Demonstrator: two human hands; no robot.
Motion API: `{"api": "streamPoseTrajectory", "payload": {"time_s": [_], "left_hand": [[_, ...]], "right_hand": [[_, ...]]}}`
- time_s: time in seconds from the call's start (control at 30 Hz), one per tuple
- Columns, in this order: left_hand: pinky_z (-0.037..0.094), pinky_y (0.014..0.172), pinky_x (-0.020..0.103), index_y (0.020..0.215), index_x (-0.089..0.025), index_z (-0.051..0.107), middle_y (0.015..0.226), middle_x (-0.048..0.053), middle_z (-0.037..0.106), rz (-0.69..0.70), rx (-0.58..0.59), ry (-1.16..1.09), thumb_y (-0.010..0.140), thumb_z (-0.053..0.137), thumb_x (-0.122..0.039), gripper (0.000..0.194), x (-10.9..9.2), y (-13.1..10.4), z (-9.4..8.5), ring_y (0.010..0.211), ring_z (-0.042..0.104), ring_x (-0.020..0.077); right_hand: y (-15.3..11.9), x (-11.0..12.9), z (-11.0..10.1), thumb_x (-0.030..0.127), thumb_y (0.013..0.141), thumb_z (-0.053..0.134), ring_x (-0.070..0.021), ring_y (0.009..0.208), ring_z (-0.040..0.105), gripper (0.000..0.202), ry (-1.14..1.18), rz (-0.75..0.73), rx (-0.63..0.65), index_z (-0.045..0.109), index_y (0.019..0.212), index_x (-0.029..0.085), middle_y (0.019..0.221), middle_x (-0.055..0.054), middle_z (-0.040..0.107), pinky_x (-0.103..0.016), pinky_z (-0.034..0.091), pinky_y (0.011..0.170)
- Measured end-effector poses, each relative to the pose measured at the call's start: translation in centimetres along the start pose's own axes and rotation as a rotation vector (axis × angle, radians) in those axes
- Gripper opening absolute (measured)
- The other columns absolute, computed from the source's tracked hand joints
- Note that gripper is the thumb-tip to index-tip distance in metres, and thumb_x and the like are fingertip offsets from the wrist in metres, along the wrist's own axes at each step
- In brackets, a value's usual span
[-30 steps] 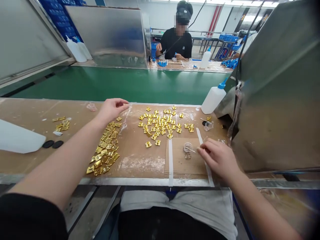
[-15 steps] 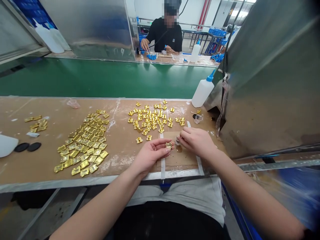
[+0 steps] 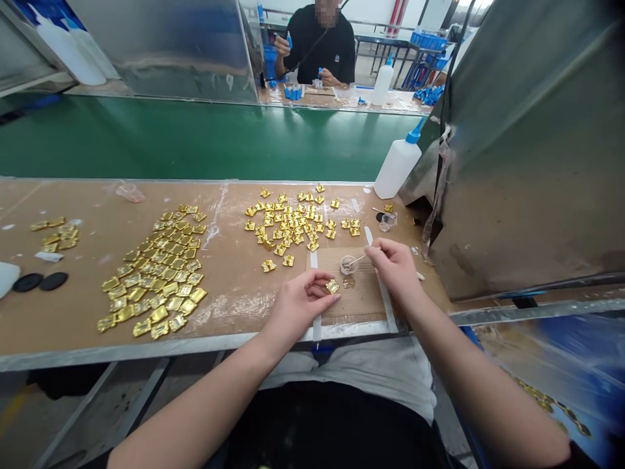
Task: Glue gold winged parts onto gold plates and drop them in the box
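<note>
Between thumb and fingers of my left hand (image 3: 299, 301) is a small gold metal piece (image 3: 333, 286), its framed face turned up. My right hand (image 3: 394, 262) pinches a thin pale stick (image 3: 360, 258), whose far end reaches into a small round clear cup (image 3: 347, 266). That cup stands on a cardboard sheet (image 3: 361, 303) taped to the bench. A small clear piece or wet-looking patch (image 3: 348, 283) lies just below it; I cannot tell which. Beyond my hands are many loose gold pieces with raised tabs (image 3: 293, 218).
Flat gold pieces (image 3: 166, 270) are spread at the left, near two black discs (image 3: 40, 282). A white squeeze bottle (image 3: 398, 166) with a blue nozzle stands back right, by a metal panel (image 3: 532, 163). A green belt (image 3: 209, 140) separates me from a person (image 3: 322, 45) working opposite.
My right hand has drawn back up and right from the cup, and the stick now shows. My left hand keeps the gold piece, now tilted differently. Across the belt, the person's hand has risen.
</note>
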State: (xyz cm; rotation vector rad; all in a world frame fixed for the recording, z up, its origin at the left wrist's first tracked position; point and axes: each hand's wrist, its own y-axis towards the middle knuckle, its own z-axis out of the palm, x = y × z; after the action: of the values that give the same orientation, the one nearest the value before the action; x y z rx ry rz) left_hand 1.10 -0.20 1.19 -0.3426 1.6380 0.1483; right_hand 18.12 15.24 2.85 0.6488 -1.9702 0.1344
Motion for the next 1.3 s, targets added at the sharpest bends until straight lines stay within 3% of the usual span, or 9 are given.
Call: {"api": "streamPoseTrajectory", "payload": {"time_s": [0.1,0.3,0.5,0.87,1.17,1.3], "left_hand": [[0.057,0.072,0.029,0.102,-0.019,0.073,0.096,0.004,0.073,0.026,-0.038,0.049,0.077,0.091,-0.032,0.034,0.4,0.2,0.1,0.075,0.070,0.0162],[0.057,0.072,0.031,0.094,-0.019,0.067,0.086,0.002,0.073,0.040,-0.045,0.037,0.074,0.093,-0.031,0.035,1.0,0.2,0.3,0.077,0.071,0.0183],[0.056,0.071,0.030,0.094,-0.019,0.067,0.082,0.000,0.072,0.032,-0.054,0.047,0.074,0.093,-0.031,0.035,0.7,0.2,0.4,0.075,0.069,0.0172],[0.058,0.070,0.030,0.096,-0.020,0.066,0.087,0.001,0.073,0.068,-0.032,0.085,0.076,0.093,-0.033,0.036,1.1,0.2,0.2,0.075,0.072,0.0175],[0.058,0.069,0.029,0.101,-0.019,0.071,0.087,0.002,0.073,0.074,-0.018,0.092,0.078,0.090,-0.031,0.032,1.2,0.1,0.2,0.075,0.071,0.0166],[0.058,0.069,0.027,0.106,-0.018,0.075,0.082,0.002,0.073,0.063,-0.006,0.070,0.080,0.088,-0.030,0.031,0.9,0.0,0.2,0.074,0.070,0.0161]], "right_hand": [[-2.7,-0.3,1.3,0.041,0.093,0.062,-0.0130,0.058,0.036,0.039,0.245,0.058,-0.136,0.046,0.063,0.022,0.059,0.005,0.040,-0.029,0.030,0.060],[-5.6,0.4,3.2,0.039,0.094,0.066,-0.0128,0.059,0.041,0.038,0.253,-0.004,-0.095,0.055,0.063,0.020,0.061,0.003,0.048,-0.028,0.031,0.059],[-5.3,-0.3,3.4,0.032,0.097,0.066,-0.0124,0.060,0.042,0.035,0.232,-0.107,-0.020,0.055,0.066,0.020,0.063,0.004,0.047,-0.028,0.033,0.060],[-5.3,-0.3,3.5,0.030,0.096,0.066,-0.0130,0.061,0.043,0.033,0.199,-0.119,-0.015,0.055,0.067,0.020,0.064,0.004,0.048,-0.029,0.034,0.060],[-5.1,0.3,3.0,0.030,0.097,0.065,-0.0131,0.060,0.043,0.034,0.163,-0.154,-0.123,0.054,0.067,0.021,0.063,0.004,0.047,-0.029,0.033,0.060],[-3.1,0.5,1.5,0.028,0.096,0.065,-0.0134,0.059,0.040,0.035,-0.044,-0.205,-0.245,0.050,0.065,0.021,0.062,0.004,0.043,-0.030,0.030,0.060]]}}
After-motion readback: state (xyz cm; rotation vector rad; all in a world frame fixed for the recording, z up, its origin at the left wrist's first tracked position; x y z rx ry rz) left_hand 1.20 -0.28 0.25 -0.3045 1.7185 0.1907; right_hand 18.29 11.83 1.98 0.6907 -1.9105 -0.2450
